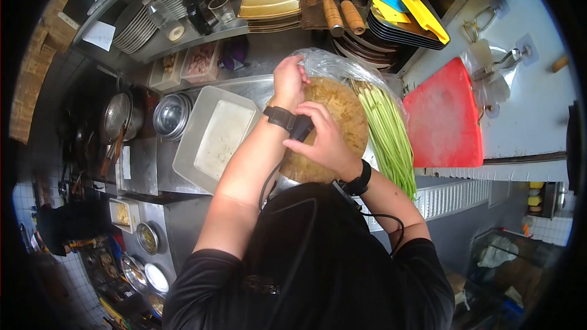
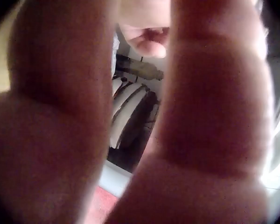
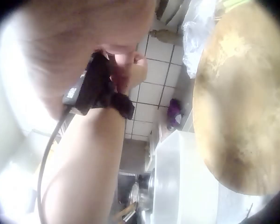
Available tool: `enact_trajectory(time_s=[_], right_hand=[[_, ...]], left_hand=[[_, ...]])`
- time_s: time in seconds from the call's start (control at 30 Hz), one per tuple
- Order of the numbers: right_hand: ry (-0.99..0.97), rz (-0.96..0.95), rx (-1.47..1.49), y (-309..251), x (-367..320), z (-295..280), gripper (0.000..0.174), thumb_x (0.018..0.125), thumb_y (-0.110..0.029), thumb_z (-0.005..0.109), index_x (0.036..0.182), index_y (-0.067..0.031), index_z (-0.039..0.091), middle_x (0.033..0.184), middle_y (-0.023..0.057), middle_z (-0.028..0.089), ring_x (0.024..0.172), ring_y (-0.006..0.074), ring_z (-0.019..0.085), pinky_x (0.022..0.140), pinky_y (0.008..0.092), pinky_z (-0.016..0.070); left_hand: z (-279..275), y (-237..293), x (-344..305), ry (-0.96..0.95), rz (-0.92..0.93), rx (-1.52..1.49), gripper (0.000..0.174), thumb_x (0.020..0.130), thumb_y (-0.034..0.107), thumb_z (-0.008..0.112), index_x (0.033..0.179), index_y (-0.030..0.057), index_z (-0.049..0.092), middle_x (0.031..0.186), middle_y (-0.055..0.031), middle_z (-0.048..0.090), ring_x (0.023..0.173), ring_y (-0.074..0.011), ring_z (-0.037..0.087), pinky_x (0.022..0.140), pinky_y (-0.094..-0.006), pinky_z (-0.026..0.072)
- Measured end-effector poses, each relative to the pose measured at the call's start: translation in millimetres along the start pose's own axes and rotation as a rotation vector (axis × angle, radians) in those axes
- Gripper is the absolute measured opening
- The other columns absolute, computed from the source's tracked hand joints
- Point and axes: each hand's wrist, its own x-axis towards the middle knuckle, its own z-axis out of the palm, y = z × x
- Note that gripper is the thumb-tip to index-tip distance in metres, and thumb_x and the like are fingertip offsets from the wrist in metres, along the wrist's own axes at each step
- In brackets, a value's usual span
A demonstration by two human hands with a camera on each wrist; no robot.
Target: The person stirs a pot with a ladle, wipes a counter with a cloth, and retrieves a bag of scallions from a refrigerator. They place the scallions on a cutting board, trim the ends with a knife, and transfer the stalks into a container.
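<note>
Gripping looks easiest at the bunched mouth of the plastic bag (image 1: 333,64), which seems thin, light and slippery, at the chopping board's (image 1: 342,116) far edge in the head view. The left hand (image 1: 289,80) curls there, its hold unclear, while the right hand (image 1: 324,142) pinches the wrist strap (image 1: 287,119). In the left wrist view, blurred fingers (image 2: 56,116) hide nearly everything. The right wrist view shows the wrist strap and the chopping board, but no fingertips clearly.
</note>
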Motion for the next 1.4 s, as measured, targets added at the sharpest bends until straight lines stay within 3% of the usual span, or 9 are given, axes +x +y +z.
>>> enact_trajectory(time_s=[0.2,0.27,0.4,0.57,0.73,0.93,1.2,1.3,1.4], right_hand=[[-0.059,0.161,0.077,-2,-3,1,0.059,0.076,-0.025,0.092,0.122,-0.0017,0.063,0.127,0.0129,0.062,0.115,0.0255,0.063,0.087,0.0357,0.0581],[-0.092,0.298,0.19,-7,-2,1,0.066,0.075,-0.026,0.093,0.128,-0.0023,0.061,0.128,0.0129,0.062,0.116,0.0251,0.063,0.089,0.0341,0.0571],[-0.202,0.214,0.261,10,-16,-10,0.072,0.08,-0.03,0.09,0.138,-0.0032,0.056,0.136,0.0152,0.058,0.124,0.0286,0.061,0.102,0.039,0.0527],[-0.375,0.071,-0.449,97,-78,-97,0.054,0.088,-0.021,0.075,0.137,-0.0042,0.057,0.141,0.0191,0.057,0.131,0.0386,0.054,0.111,0.0463,0.0452],[-0.334,0.077,-0.757,174,-138,-177,0.038,0.088,-0.008,0.067,0.126,-0.0044,0.064,0.135,0.0189,0.061,0.125,0.0375,0.059,0.106,0.0458,0.0495],[-0.047,0.244,-0.773,202,-137,-163,0.032,0.089,-0.007,0.065,0.12,-0.003,0.067,0.127,0.0207,0.065,0.119,0.037,0.061,0.103,0.0445,0.0519],[0.077,0.298,-0.719,194,-179,-166,0.03,0.087,-0.007,0.067,0.117,-0.0022,0.069,0.127,0.0191,0.065,0.117,0.037,0.062,0.102,0.0455,0.0514],[0.08,0.38,-0.737,183,-195,-181,0.031,0.087,-0.007,0.068,0.118,-0.0024,0.068,0.127,0.0184,0.064,0.118,0.0367,0.062,0.103,0.0454,0.051],[0.089,0.414,-0.738,172,-215,-187,0.035,0.087,-0.008,0.069,0.121,-0.002,0.067,0.128,0.0184,0.064,0.119,0.0368,0.061,0.103,0.045,0.0505]], left_hand=[[-8,-12,2,0.076,0.096,0.075,0.015,0.099,0.014,0.06,0.099,0.0008,0.067,0.065,-0.0003,0.054,0.051,-0.0129,0.049,0.049,-0.0309,0.0449],[-10,-22,0,-0.024,0.626,0.697,0.016,0.098,0.015,0.062,0.098,0.0007,0.07,0.068,-0.0084,0.064,0.054,-0.0223,0.06,0.054,-0.0352,0.0491],[-10,-4,-13,-0.201,0.648,1.075,0.015,0.093,0.018,0.064,0.1,0.0061,0.072,0.08,-0.0244,0.069,0.078,-0.0462,0.068,0.068,-0.0517,0.0547],[-17,78,-56,-0.894,1.471,1.465,0.013,0.081,0.01,0.072,0.084,0.0052,0.06,0.065,-0.0084,0.055,0.058,-0.0287,0.061,0.055,-0.0409,0.0509],[35,156,-65,-0.617,1.743,1.391,0.025,0.08,0.008,0.078,0.101,-0.0001,0.068,0.071,-0.0092,0.055,0.061,-0.0269,0.06,0.054,-0.0384,0.0494],[128,139,-47,-0.388,1.46,1.842,0.06,0.084,0.06,0.072,0.101,0.0025,0.068,0.087,-0.0112,0.064,0.089,-0.0316,0.062,0.082,-0.0456,0.0473],[171,161,4,-0.207,1.13,1.73,0.034,0.083,0.013,0.062,0.113,0.0006,0.071,0.092,-0.0295,0.071,0.093,-0.0422,0.073,0.087,-0.0477,0.0587],[160,221,64,-0.4,0.141,0.827,0.052,0.087,0.004,0.055,0.138,0.003,0.056,0.086,-0.009,0.07,0.068,-0.0154,0.067,0.047,-0.0254,0.0415],[139,252,74,-0.417,0.042,0.668,0.048,0.093,-0.001,0.053,0.141,0.0014,0.054,0.099,-0.0152,0.067,0.069,-0.0065,0.056,0.044,-0.0189,0.0309]])
